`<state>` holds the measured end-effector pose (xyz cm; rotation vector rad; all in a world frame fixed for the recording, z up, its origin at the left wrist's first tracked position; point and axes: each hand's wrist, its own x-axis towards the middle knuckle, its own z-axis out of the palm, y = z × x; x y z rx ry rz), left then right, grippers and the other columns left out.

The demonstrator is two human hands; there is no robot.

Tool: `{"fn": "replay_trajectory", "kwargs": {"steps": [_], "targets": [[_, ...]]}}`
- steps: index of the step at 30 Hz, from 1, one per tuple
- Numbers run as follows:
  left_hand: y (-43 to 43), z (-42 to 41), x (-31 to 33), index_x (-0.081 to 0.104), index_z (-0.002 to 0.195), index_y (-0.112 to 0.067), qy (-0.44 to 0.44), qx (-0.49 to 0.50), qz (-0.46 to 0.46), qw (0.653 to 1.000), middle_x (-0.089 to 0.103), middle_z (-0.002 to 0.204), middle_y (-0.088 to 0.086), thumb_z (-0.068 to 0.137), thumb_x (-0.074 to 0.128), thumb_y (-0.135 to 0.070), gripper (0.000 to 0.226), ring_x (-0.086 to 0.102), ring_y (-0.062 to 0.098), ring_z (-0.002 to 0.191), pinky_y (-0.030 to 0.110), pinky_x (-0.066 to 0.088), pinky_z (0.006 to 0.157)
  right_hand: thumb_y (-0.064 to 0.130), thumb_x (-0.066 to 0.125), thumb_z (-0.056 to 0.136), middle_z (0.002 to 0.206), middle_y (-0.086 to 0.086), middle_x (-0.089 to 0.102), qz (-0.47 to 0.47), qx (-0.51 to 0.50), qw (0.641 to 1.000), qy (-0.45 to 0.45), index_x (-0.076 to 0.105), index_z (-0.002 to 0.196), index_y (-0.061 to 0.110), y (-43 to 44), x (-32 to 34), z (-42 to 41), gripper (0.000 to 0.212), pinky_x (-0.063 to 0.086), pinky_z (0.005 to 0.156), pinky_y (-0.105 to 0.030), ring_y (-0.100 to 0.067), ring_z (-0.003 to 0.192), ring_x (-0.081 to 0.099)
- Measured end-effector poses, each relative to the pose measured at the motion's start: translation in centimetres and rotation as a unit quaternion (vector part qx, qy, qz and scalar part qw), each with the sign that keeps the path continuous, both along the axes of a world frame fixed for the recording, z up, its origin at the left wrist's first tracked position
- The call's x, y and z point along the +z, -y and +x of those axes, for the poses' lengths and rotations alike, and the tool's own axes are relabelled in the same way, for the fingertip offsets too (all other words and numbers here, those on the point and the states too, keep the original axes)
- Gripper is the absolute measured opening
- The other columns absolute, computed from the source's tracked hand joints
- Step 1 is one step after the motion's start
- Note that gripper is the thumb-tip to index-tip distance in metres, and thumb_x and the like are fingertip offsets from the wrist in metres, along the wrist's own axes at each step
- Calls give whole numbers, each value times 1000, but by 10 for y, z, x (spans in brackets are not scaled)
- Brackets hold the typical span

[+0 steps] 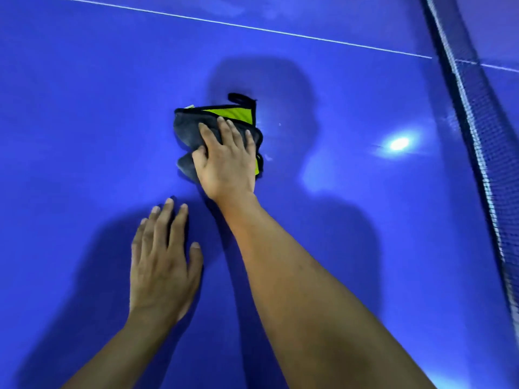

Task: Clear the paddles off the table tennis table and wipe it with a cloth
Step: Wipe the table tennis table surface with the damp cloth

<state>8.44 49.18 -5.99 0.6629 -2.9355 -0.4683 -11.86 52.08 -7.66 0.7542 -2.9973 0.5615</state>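
The cloth (193, 130), grey with a yellow-green side, lies bunched on the blue desk (84, 108), well apart from the net (477, 122). The right hand (227, 161) lies on it, and its fingers (222, 127) are stretched almost flat, pressing the cloth down and not gripping it. The left hand (163, 265) rests flat on the desk nearby, fingers straight, probably for support. To wipe well, I would keep the pressure even, make long overlapping strokes, and flatten the cloth so more of it touches.
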Motion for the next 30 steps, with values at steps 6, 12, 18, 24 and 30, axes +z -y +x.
{"fn": "replay_trajectory", "kwargs": {"steps": [6,12,18,24,30], "targets": [[-98,-10,-11,34,155,-16,30,-81,-18,996,25,165,9,98,32,-36,61,19,30,153,49,19,124,42,34,102,166,-2,31,39,-107,993,4,39,155,37,-163,5,-42,54,8,127,-44,-18,154,23],[-105,-11,-15,33,155,-20,35,-69,-44,996,25,164,7,97,32,-36,60,18,30,153,47,14,125,35,42,100,160,-9,40,33,-210,977,-18,49,151,30,-326,12,-63,52,19,124,-45,-26,147,36],[-113,-11,-10,34,153,-20,36,-50,-29,998,27,163,6,95,32,-35,60,18,29,153,47,15,125,32,44,101,159,-13,40,25,-309,950,-22,49,151,25,-431,15,-52,51,23,121,-50,-31,147,35],[-99,-9,-7,29,157,-26,2,-93,77,993,20,166,1,93,37,-45,68,11,24,155,45,8,127,35,40,104,162,-14,35,45,-345,937,-19,45,153,24,-415,16,-46,50,20,122,-52,-37,146,33],[-62,45,-10,26,159,-19,19,-128,-3,992,20,167,7,101,33,-36,61,15,27,155,47,17,125,31,42,103,160,-19,36,65,-217,972,-62,44,154,22,-293,8,-9,52,23,121,-50,-39,144,36]]}}
